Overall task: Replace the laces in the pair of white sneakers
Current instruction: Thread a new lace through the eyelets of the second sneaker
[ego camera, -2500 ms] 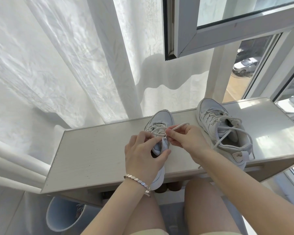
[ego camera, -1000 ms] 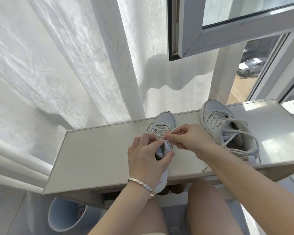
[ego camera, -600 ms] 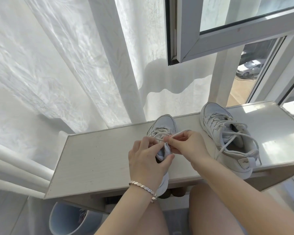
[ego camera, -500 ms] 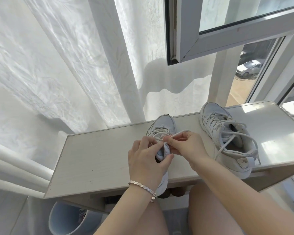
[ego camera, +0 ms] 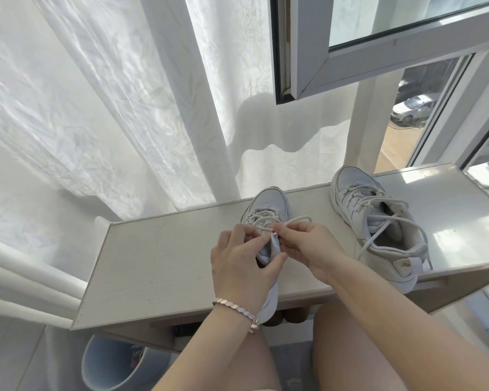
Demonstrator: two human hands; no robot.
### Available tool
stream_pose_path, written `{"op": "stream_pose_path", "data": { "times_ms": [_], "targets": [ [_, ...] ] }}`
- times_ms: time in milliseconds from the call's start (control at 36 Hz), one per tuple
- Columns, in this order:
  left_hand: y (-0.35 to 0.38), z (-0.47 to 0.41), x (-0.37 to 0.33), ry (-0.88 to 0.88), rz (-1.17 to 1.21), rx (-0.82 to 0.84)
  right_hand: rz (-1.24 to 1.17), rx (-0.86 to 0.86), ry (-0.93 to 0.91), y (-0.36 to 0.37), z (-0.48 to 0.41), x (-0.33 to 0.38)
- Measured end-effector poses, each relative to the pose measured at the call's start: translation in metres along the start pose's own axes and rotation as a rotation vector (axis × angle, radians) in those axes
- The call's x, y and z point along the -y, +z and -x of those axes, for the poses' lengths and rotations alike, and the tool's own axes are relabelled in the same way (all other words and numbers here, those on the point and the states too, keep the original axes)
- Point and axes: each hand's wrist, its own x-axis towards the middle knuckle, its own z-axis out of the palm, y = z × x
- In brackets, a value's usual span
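Two white sneakers stand on a pale shelf (ego camera: 164, 263). The near sneaker (ego camera: 268, 207) sits in the middle with its toe pointing away from me. My left hand (ego camera: 243, 263) grips its tongue and upper, thumb curled under the tongue. Just above the tongue, my right hand (ego camera: 308, 246) pinches a white lace (ego camera: 297, 220), which loops out to the right. The second sneaker (ego camera: 376, 221) lies to the right, laced loosely, with long lace loops spilling over its opening.
White curtains (ego camera: 110, 108) hang behind the shelf. An open window sash (ego camera: 350, 52) juts out above the sneakers. A light blue bin (ego camera: 110, 362) stands under the shelf's left end. My bare knees are below the shelf's front edge.
Both hands have stayed on the near sneaker; my right hand has shifted slightly while working the lace at the tongue. The view has moved a little.
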Motion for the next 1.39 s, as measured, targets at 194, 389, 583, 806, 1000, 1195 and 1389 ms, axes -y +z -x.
{"op": "stream_pose_path", "data": {
  "times_ms": [194, 389, 583, 806, 1000, 1195, 1389],
  "targets": [
    [0.001, 0.001, 0.0, -0.001, 0.003, 0.002, 0.147, -0.054, -0.043, 0.001, 0.001, 0.008],
    [0.001, 0.001, 0.001, 0.007, 0.0, 0.013, 0.343, -0.001, -0.071, -0.001, -0.003, 0.021],
    [0.001, 0.001, 0.0, 0.025, -0.025, 0.024, 0.44, 0.139, 0.112, -0.009, -0.013, 0.036],
    [0.001, 0.001, 0.0, 0.018, -0.011, 0.02, 0.443, 0.31, 0.363, -0.012, -0.019, 0.049],
    [0.001, 0.001, 0.001, 0.041, -0.019, 0.017, 0.509, 0.211, 0.258, -0.01, -0.014, 0.05],
    [0.001, 0.001, 0.001, 0.036, -0.014, 0.026, 0.454, 0.105, 0.131, -0.009, -0.008, 0.041],
    [0.0, 0.0, 0.001, 0.028, 0.006, 0.028, 0.323, 0.069, 0.203, -0.005, -0.007, 0.032]
  ]
}}
